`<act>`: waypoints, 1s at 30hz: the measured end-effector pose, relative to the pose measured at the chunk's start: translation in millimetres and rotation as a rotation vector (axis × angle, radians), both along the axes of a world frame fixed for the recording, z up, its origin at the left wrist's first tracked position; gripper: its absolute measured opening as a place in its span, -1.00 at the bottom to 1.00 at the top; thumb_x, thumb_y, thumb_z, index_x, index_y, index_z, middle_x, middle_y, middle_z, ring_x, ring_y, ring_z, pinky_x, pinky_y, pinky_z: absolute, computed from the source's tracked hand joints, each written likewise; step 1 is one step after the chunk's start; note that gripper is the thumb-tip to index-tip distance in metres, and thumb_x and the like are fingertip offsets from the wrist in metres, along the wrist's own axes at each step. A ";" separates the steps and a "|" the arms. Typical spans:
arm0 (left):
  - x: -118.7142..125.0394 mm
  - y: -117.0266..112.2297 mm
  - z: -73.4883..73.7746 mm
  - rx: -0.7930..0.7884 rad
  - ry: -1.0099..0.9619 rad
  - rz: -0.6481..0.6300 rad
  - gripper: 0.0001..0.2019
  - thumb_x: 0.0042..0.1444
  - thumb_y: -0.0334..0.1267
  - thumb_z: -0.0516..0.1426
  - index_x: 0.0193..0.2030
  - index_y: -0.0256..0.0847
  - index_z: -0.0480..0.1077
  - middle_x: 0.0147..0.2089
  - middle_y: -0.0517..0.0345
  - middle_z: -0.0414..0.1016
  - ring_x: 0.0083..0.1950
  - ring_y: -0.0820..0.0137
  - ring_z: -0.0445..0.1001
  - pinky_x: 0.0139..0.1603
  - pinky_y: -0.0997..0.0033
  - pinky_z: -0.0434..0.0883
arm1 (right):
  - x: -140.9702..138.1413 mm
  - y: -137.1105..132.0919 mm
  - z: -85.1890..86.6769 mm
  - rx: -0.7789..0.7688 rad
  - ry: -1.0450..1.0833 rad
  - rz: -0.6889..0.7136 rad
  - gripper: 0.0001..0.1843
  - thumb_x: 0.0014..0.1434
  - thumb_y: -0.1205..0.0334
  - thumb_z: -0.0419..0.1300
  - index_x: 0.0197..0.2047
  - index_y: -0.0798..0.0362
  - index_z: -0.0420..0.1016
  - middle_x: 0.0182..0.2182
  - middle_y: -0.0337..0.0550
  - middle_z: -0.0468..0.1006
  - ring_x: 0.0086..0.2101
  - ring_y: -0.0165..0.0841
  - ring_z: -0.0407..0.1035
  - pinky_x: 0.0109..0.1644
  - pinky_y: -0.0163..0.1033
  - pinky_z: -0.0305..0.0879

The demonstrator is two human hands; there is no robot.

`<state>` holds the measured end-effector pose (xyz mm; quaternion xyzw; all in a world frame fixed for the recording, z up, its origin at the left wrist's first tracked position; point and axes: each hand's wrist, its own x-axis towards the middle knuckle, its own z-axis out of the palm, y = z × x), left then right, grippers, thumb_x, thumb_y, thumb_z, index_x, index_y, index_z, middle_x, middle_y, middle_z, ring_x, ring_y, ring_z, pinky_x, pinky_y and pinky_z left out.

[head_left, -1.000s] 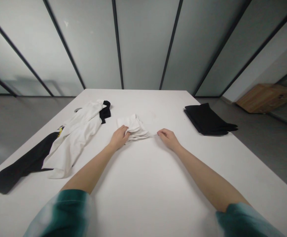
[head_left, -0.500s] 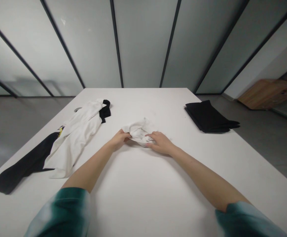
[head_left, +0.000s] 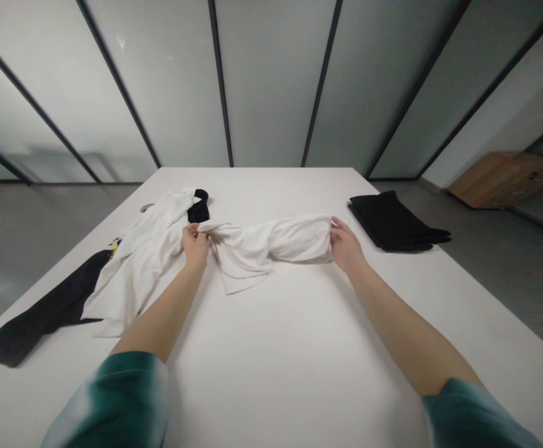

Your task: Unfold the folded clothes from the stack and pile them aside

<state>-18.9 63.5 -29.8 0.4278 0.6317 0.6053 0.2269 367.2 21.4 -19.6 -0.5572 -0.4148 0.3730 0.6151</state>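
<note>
Head view: white garment [head_left: 262,246] stretched between gripping left hand [head_left: 195,244] and right hand [head_left: 345,246].

Wooden cabinet [head_left: 509,179] cut by right edge

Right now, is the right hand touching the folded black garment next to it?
Apart. The head view shows the right hand gripping the end of the white cloth, with a strip of bare white table between it and the folded black garment.

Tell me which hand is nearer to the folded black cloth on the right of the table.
Right. The right hand grips one end of the white garment just beside the folded black cloth, apart from it. The left hand grips the garment's other end, far across the table.
</note>
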 end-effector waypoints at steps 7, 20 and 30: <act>15.4 -29.1 13.4 0.042 0.728 -0.447 -0.66 0.21 -0.06 0.03 -0.03 -0.23 0.40 -0.01 -0.06 0.52 0.05 0.20 0.48 0.15 0.15 0.37 | 2.5 -6.4 -26.7 0.171 -0.572 -0.070 -0.57 0.09 0.07 0.10 0.01 0.02 0.48 0.04 0.04 0.52 0.07 -0.12 0.36 0.21 0.08 0.21; 38.6 -41.8 16.1 0.015 0.940 -0.924 -0.61 0.26 -0.06 -0.02 -0.06 -0.22 0.53 0.08 -0.10 0.51 0.13 0.17 0.44 0.23 0.13 0.33 | -38.6 -34.1 4.4 0.005 -1.473 0.371 -0.47 0.28 -0.09 0.11 0.18 0.03 0.49 -0.04 0.09 0.57 0.00 -0.03 0.35 0.16 0.02 0.08; 34.6 -43.2 36.8 -0.178 0.420 -0.878 -0.56 0.20 -0.06 -0.08 -0.08 -0.24 0.51 0.00 0.00 0.57 0.04 0.20 0.48 0.18 0.19 0.33 | -36.0 -32.1 11.8 0.169 -1.310 0.309 -0.53 0.40 0.12 -0.10 -0.30 0.04 0.60 -0.27 0.00 0.57 -0.21 -0.23 0.39 -0.08 -0.17 0.20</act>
